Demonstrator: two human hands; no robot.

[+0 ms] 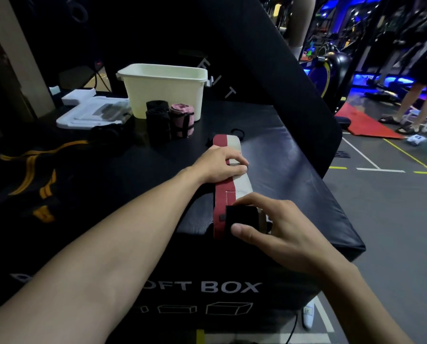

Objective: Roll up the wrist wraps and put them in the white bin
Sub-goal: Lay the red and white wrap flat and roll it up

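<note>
The red-and-white wrist wrap (228,170) lies flat on the black tabletop (282,175); the left hand (220,163) presses it with straight fingers; the right hand (269,222) pinches its near end. The white bin (165,93) stands behind three rolled wraps (170,120); its inside is hidden.

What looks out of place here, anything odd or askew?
Three rolled wraps stand outside the bin, against its front. The flat wrap hangs over the box edge, where the right hand pinches it.
</note>
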